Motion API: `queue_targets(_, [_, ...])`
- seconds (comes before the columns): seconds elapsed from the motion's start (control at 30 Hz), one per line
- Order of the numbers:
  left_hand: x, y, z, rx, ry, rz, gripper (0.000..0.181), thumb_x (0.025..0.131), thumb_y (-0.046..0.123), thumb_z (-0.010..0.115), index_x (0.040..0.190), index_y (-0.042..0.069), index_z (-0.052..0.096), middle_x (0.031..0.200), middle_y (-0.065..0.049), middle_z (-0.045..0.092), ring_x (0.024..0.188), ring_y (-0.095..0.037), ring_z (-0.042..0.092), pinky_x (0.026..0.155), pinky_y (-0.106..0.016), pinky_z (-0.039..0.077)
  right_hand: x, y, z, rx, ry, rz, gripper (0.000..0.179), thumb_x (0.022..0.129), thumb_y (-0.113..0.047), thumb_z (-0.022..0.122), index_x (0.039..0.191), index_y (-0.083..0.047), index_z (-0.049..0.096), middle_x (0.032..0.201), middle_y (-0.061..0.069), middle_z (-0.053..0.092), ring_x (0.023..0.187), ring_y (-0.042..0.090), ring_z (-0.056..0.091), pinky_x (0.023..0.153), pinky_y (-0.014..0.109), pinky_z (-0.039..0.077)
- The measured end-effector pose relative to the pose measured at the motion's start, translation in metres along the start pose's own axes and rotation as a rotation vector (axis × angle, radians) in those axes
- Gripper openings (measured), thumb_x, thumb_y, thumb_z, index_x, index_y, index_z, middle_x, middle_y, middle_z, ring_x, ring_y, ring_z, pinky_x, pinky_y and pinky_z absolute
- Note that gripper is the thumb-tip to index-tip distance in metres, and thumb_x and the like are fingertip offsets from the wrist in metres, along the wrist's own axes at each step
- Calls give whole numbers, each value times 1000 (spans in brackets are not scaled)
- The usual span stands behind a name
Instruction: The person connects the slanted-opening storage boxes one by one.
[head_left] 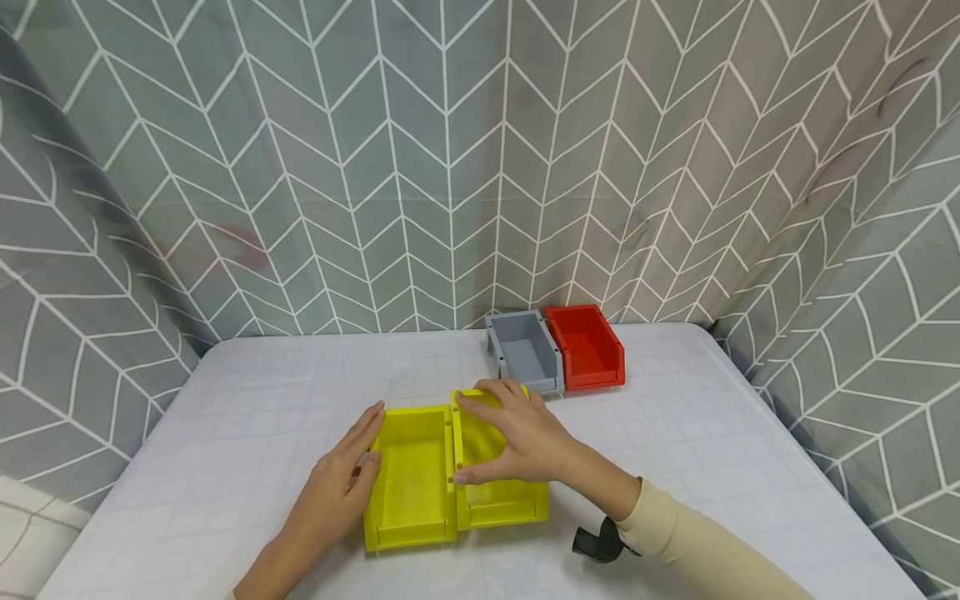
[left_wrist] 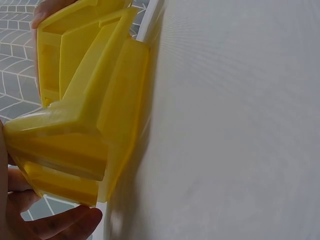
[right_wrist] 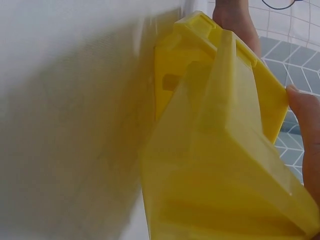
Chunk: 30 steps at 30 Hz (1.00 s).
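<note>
Two yellow storage bins stand side by side in the head view, their walls touching; the right one sits slightly farther back. Along the outer wall of the left yellow bin (head_left: 414, 475) lies my left hand (head_left: 337, 483), fingers extended and thumb at the rim. My right hand (head_left: 517, 433) spans the right yellow bin (head_left: 502, 512), its thumb at the rim where the bins meet and its fingers over the far end. In the right wrist view the right thumb (right_wrist: 305, 120) touches a yellow rim. The left fingers (left_wrist: 70, 222) show below the bin in the left wrist view.
A grey bin (head_left: 525, 350) and a red bin (head_left: 588, 346) stand together at the table's back edge. A black device (head_left: 600, 542) is at the right wrist. Patterned curtains (head_left: 450, 167) surround the white-covered table (head_left: 262, 392).
</note>
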<state>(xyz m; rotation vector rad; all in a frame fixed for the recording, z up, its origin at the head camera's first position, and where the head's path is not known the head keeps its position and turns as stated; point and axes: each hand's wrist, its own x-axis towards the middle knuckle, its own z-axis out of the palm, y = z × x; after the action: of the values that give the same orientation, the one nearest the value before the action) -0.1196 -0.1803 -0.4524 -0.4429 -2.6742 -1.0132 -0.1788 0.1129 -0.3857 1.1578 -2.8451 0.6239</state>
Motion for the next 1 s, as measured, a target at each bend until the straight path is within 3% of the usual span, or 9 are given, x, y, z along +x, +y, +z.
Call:
queue_targets(0.4, [0,1,0,-7,1,1,52,109,12,50,159,2,39,168,0,28,147,-27,39,96,-44,56,-3,3,5,14,-10,17,97,79,-73,75,159,-27,47,158,8,41,143,31,36,108,71,34])
queue_targets(0.67, [0,0,1,30,10,12,53,108,10,50,160,3,39,168,1,29,149,-23,36,112,-46,37,-3,6,9,13,7,10,97,78,-74,76,159,-27,48,157,7,42,142,30,36,108,72,34])
queue_targets(1.0, [-1,0,2,12,16,19,52,109,10,50,159,2,40,167,1,29,149,-23,35,114,-39,33,-3,4,10,14,2,9,97,78,-74,76,159,-27,48,158,7,41,143,30,36,108,71,33])
